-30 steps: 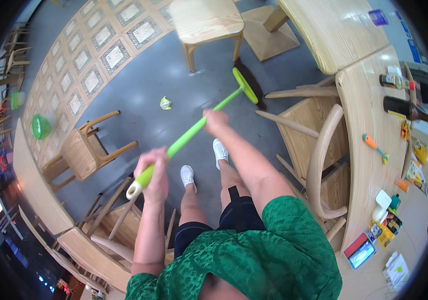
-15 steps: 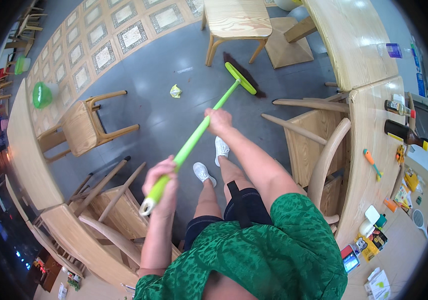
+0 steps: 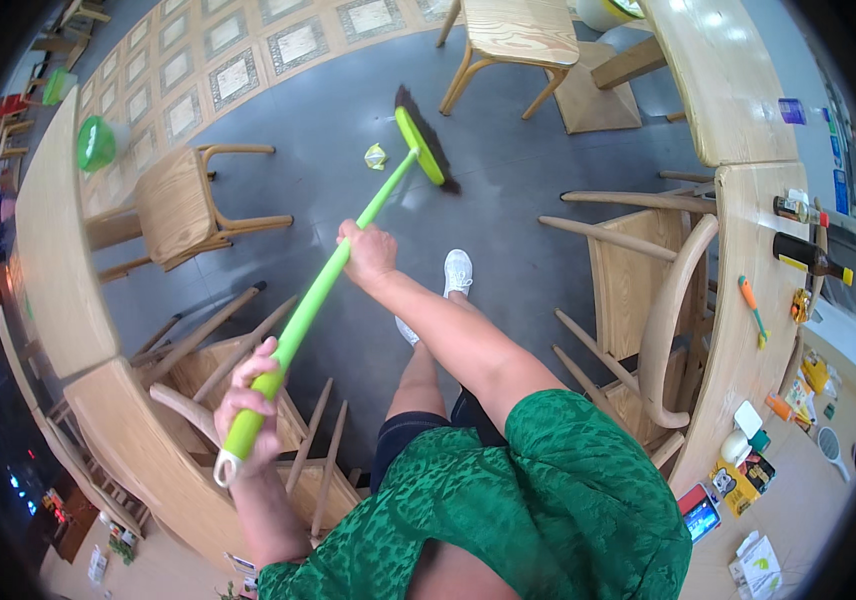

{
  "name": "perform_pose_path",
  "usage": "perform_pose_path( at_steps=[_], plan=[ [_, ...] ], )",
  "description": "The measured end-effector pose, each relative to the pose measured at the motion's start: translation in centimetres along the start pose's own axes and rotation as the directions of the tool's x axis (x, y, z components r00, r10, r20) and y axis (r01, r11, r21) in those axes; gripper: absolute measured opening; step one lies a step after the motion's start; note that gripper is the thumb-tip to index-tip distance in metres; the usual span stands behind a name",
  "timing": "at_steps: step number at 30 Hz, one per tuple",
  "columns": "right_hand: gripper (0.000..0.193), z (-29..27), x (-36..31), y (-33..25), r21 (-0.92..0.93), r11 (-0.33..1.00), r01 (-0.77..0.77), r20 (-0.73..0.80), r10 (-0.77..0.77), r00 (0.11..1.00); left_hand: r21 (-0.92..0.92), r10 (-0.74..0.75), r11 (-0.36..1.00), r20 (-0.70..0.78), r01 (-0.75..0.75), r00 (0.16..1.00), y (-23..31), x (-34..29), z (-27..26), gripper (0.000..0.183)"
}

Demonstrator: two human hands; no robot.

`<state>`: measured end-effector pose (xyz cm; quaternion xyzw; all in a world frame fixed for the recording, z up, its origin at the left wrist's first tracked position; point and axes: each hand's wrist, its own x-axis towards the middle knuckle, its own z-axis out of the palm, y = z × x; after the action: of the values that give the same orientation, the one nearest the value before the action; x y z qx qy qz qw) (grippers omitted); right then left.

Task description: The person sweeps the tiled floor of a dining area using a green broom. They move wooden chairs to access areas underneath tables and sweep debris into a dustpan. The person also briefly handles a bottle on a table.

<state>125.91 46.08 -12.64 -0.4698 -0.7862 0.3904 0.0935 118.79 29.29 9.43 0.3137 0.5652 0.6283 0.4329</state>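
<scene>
I hold a broom with a long light-green handle slanting away from me. My left hand is wrapped round the thick grip close to its end. Farther down the handle, my right hand is closed on it too. The broom's green head with dark bristles rests on the grey floor. Just left of the head lies a crumpled yellow-and-white scrap, apart from the bristles.
Wooden chairs stand at the left, far side and right. Long wooden tables flank me left and right. Bottles, a brush and a phone lie on the right. A green bin stands far left.
The broom head has swept left across the floor, closer to the scrap. Both hands have shifted left and nearer with the handle. My feet have stepped.
</scene>
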Motion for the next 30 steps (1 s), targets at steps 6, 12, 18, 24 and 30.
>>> perform_pose_path(
  at_steps=[6, 12, 18, 24, 30],
  plan=[
    [0.008, 1.2, -5.0, -3.7, 0.082, 0.991, 0.108, -0.254, -0.084, 0.963, -0.907, -0.491, 0.2, 0.235, 0.371, 0.839, 5.2, -9.4, -1.4, 0.046],
    [0.017, 2.7, -11.8, -5.0, 0.198, 0.956, 0.218, -0.138, -0.193, 0.972, -0.605, -0.892, 0.324, 0.06, 0.727, 0.447, 7.7, -16.6, -2.2, 0.076],
    [0.035, 5.3, -21.4, -0.6, 0.15, 0.951, 0.27, 0.641, -0.301, 0.706, 0.527, -0.74, 0.438, -0.248, 0.728, 0.625, 5.8, -25.6, -2.1, 0.07],
    [0.026, 9.7, -20.2, 8.1, -0.168, 0.971, 0.168, 0.806, 0.038, 0.591, 0.564, -0.885, 0.224, -0.224, 0.795, 0.408, -4.7, -24.8, 2.0, 0.064],
    [0.018, 10.3, -2.9, 11.3, -0.219, 0.94, 0.26, 0.616, -0.074, 0.784, 0.762, -0.533, 0.42, -0.232, 0.492, 0.814, -13.9, -13.0, 3.9, 0.072]
  ],
)
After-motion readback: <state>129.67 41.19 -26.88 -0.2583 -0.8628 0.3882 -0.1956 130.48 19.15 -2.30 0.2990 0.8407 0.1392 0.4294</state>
